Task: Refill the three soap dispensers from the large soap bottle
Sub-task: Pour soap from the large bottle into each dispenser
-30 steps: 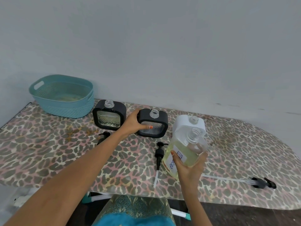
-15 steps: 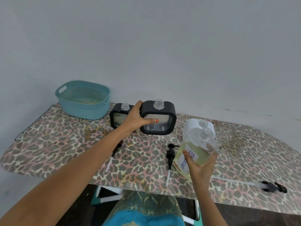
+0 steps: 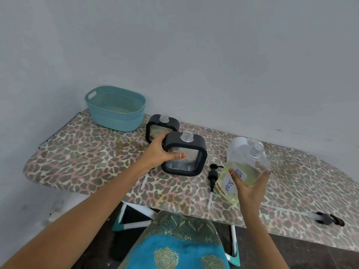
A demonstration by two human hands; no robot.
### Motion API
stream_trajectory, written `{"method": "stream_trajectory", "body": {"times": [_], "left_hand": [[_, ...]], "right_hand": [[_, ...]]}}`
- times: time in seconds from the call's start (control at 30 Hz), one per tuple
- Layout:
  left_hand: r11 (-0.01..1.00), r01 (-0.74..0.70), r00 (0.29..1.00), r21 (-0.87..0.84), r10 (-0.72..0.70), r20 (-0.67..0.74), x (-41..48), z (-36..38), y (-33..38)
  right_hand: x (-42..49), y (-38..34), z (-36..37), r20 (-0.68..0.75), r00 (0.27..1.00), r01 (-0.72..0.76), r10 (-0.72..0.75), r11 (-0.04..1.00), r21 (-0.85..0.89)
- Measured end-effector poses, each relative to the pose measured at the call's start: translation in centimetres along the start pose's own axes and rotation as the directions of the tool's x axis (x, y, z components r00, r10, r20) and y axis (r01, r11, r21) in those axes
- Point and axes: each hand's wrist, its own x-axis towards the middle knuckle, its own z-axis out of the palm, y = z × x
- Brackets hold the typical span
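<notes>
A wide bare stretch of the leopard-print board (image 3: 77, 162) is left open in front of the teal basket (image 3: 116, 109). The gap between the front black dispenser (image 3: 194, 146) and the large soap bottle (image 3: 250, 167) is partly taken by a lying pump (image 3: 212, 176). Directly behind, passage is blocked by the rear black dispenser (image 3: 155, 129) and the white dispenser (image 3: 238, 141).

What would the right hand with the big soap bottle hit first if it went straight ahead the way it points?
Probably the white dispenser, standing just behind the large soap bottle that the right hand grips. Depth is unclear from one view.
</notes>
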Motion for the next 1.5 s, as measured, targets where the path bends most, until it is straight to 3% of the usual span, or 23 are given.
{"method": "stream_trajectory", "body": {"times": [0.27,0.43,0.6,0.93,1.13,1.5], "left_hand": [[1.0,0.001,0.998,0.006,-0.002,0.055,-1.0,-1.5,-0.8],[1.0,-0.013,0.992,0.003,0.012,0.127,-1.4,-1.9,-0.5],[0.999,-0.042,0.977,-0.001,0.041,0.209,-1.5,-1.3,0.4],[0.998,-0.023,0.937,0.056,0.002,0.35,-1.6,-1.3,1.0],[0.996,-0.028,0.911,0.081,-0.007,0.411,-1.9,-1.5,1.3],[0.994,-0.004,0.888,0.108,-0.046,0.457,-1.8,-1.3,1.1]], "right_hand": [[0.0,-1.8,-0.7,0.098,0.982,0.169,-0.158,0.979,-0.113],[1.4,-3.9,-1.5,0.22,0.925,0.359,-0.308,0.901,-0.246],[2.7,-5.6,-1.6,0.37,0.839,0.517,-0.399,0.795,-0.317],[4.6,-7.2,-1.0,0.577,0.568,0.815,-0.587,0.499,-0.295],[5.1,-7.4,-0.7,0.626,0.426,0.905,-0.654,0.302,-0.3],[5.7,-6.4,-0.7,0.713,0.393,0.916,-0.581,0.18,-0.358]]}}
